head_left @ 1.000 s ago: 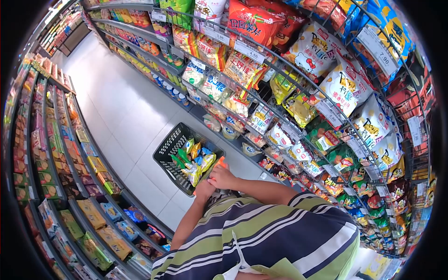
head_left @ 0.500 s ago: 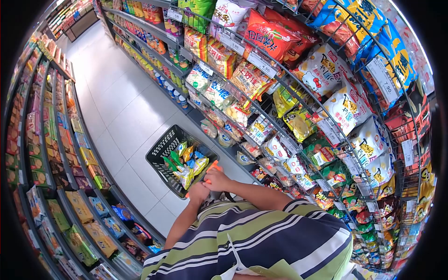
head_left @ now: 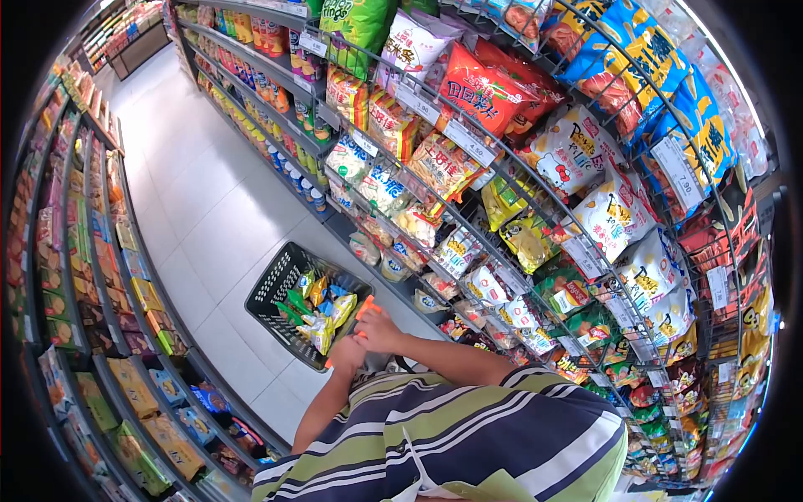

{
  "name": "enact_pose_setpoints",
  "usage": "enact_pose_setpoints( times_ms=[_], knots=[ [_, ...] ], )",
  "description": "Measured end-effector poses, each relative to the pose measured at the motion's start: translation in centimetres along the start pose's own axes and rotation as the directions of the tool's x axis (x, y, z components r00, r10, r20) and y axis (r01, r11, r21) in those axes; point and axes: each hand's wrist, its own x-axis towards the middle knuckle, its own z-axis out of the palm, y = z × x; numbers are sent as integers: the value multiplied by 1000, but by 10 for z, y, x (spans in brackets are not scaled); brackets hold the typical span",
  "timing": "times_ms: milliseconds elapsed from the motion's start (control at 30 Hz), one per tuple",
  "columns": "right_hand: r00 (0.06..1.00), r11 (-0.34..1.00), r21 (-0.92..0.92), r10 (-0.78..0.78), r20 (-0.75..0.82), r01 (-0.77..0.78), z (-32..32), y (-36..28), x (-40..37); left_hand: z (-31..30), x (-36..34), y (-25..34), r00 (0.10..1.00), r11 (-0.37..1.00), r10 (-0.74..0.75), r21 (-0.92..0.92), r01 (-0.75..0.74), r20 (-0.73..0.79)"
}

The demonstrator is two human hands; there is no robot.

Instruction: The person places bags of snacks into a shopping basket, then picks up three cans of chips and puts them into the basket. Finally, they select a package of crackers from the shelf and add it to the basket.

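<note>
A black shopping basket [head_left: 272,294] with slotted walls is in front of my body, low in the aisle. Several snack packets [head_left: 319,309] in green, yellow, blue and white lie inside it. Along its near side runs an orange handle [head_left: 365,308], partly covered by my hands. My left hand [head_left: 346,355] is closed around the lower left part of this handle. Right beside it, my right hand [head_left: 380,331] is wrapped around the upper right part. The undersides of my fingers are hidden.
To the right, wire shelves hold bagged snacks, among them a red bag [head_left: 479,90] and white bags [head_left: 615,209], with price tags [head_left: 470,142]. Shelves of packaged goods [head_left: 146,385] line the left. A pale tiled floor [head_left: 230,217] runs between them.
The basket and both hands sit slightly further left and lower in the view. The shelves have also shifted a little. Both hands keep their grip on the handle.
</note>
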Motion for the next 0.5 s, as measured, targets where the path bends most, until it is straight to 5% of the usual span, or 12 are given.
enact_pose_setpoints(
  times_ms=[500],
  knots=[
    [986, 987, 33, -159, 44, 158, 8, 1, 65, -37, 36, -18, 997, 1000, 23, 6, -23, -74]
  ],
)
